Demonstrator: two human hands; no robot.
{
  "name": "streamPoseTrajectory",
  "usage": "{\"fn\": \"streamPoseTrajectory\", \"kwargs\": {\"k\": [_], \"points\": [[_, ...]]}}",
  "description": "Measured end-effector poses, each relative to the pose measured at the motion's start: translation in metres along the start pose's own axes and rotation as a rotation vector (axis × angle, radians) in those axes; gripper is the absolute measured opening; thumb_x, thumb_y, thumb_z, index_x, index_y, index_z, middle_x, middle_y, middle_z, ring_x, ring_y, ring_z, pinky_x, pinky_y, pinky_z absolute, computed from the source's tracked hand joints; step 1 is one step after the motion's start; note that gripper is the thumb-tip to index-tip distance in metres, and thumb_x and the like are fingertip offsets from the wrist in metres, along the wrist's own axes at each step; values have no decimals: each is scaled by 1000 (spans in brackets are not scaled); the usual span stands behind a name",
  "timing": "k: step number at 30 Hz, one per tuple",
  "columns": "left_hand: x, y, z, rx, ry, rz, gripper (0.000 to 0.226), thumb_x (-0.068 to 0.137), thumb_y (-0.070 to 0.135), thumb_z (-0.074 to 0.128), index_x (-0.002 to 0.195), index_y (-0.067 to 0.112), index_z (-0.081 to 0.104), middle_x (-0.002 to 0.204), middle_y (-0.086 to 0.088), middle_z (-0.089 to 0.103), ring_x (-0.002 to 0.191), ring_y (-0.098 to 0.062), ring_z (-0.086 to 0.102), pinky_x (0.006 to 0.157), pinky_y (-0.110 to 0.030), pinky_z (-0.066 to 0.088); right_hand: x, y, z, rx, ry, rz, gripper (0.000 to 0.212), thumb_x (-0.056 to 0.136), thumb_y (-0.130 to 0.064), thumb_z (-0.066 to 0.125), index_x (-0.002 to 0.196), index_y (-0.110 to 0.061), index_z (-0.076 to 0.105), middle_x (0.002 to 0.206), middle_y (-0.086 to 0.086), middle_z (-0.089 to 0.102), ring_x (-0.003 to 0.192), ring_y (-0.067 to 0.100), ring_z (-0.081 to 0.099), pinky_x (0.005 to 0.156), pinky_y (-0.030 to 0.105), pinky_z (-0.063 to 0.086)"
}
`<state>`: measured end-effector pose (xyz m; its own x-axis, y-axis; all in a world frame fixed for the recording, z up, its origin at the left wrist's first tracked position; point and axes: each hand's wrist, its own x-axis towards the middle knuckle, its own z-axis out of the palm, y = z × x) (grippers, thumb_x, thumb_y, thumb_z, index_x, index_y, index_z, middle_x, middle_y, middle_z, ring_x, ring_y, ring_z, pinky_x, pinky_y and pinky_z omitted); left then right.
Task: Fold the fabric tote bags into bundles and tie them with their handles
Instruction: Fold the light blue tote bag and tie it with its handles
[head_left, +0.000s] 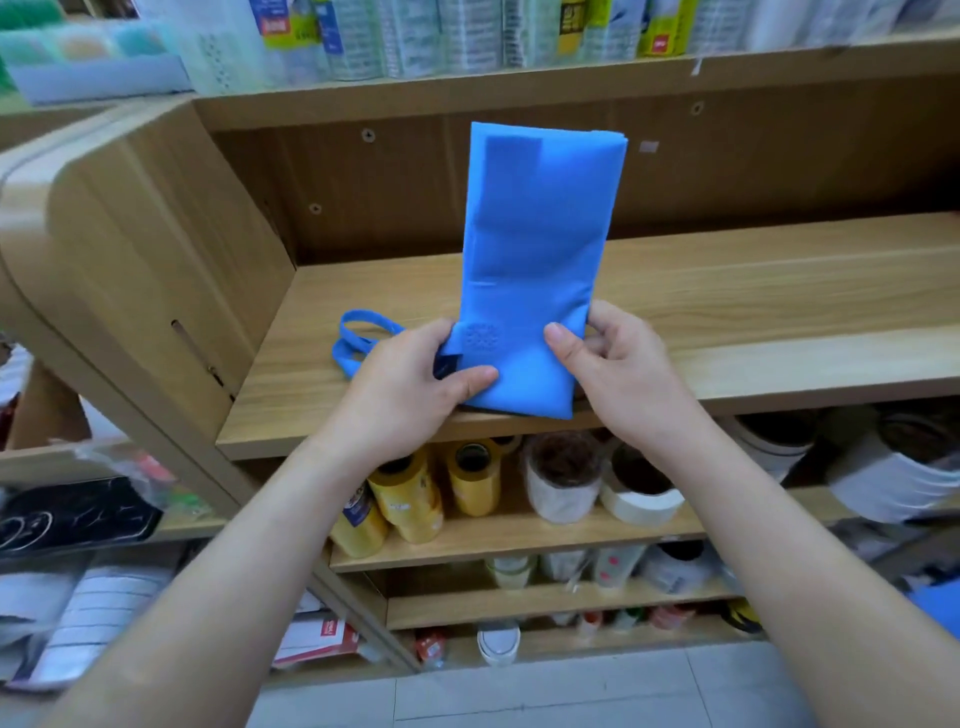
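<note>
Between our hands the blue tote bag (535, 249) lies folded long; left hand (410, 379) and right hand (618, 364) pinch its near corners, so we should roll tightly toward the handles (358, 338).

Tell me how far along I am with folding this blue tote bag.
Done: the blue tote bag is already folded lengthwise into a narrow strip over the wooden shelf. In hand: your left hand and right hand pinch its near end at the shelf's front edge. Left: fold the strip into a bundle, then tie it with the handles, which lie loose on the shelf to the left.
</note>
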<state>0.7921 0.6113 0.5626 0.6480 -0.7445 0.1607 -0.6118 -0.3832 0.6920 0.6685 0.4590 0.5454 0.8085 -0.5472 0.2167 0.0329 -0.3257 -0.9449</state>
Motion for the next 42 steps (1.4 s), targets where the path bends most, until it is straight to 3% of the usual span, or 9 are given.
{"fn": "streamPoseTrajectory", "kwargs": {"k": [7, 12, 16, 19, 21, 25, 30, 37, 42], "points": [[-8, 16, -5, 132, -2, -102, 11, 88, 34, 68, 90, 30, 58, 78, 17, 60, 80, -9, 59, 63, -30, 39, 3, -6, 1, -139, 84, 97, 67, 89, -25, 70, 141, -39, 31, 97, -8, 71, 88, 8, 69, 78, 36, 56], [-28, 20, -5, 413, 72, -120, 60, 81, 51, 70, 128, 37, 36, 84, 16, 53, 87, -13, 59, 70, -36, 47, 8, -15, 11, -467, 64, 48, 87, 88, -30, 70, 150, -41, 10, 95, -7, 64, 88, 16, 63, 76, 39, 53], [-32, 11, -10, 600, 183, 143, 74, 77, 55, 68, 142, 36, 37, 115, 7, 51, 109, -19, 49, 88, -43, 40, 16, -14, 13, -602, -1, 47, 90, 84, -32, 72, 148, -42, 9, 100, -1, 64, 98, 25, 63, 85, 46, 52], [-34, 6, -5, 746, -35, 376, 77, 76, 72, 43, 135, 24, 56, 140, -7, 53, 127, -32, 49, 99, -48, 41, 21, -11, 12, -642, -61, 82, 93, 82, -33, 72, 153, -35, 11, 113, 3, 63, 109, 28, 59, 93, 45, 48], [-38, -3, 9, 844, -148, 409, 74, 80, 64, 40, 134, 17, 58, 137, -13, 57, 125, -34, 55, 99, -49, 46, 24, -11, 8, -629, -94, 112, 90, 80, -32, 74, 152, -28, 21, 119, 5, 62, 113, 28, 58, 95, 42, 46], [-36, -10, 23, 842, -38, 501, 48, 87, 15, 38, 125, 14, 66, 123, -18, 66, 109, -38, 65, 87, -49, 56, 41, -13, -2, -572, -85, 178, 79, 84, -38, 71, 148, -21, 28, 122, 8, 59, 116, 28, 57, 98, 39, 45], [-40, -4, 28, 829, -7, 564, 49, 88, 12, 35, 124, 19, 67, 121, -17, 67, 105, -37, 67, 78, -46, 58, 78, -18, -7, -297, -77, 277, 83, 89, -49, 65, 154, -23, 21, 136, 2, 53, 122, 19, 54, 103, 32, 43], [-29, -6, 25, 733, -41, 562, 64, 76, 11, 32, 131, 27, 61, 129, -6, 63, 110, -28, 62, 80, -33, 56, 84, -9, 16, 253, 15, 252, 25, 94, -7, 62, 112, -24, 59, 111, 5, 61, 89, 18, 62, 75, 33, 55], [-20, -11, 18, 541, -53, 499, 65, 64, 3, 46, 125, 14, 65, 126, -7, 65, 109, -24, 57, 95, -22, 38, 77, 5, 25, 102, 158, -12, 22, 94, -7, 58, 105, -26, 53, 100, -8, 56, 88, 11, 53, 81, 33, 48]]}}
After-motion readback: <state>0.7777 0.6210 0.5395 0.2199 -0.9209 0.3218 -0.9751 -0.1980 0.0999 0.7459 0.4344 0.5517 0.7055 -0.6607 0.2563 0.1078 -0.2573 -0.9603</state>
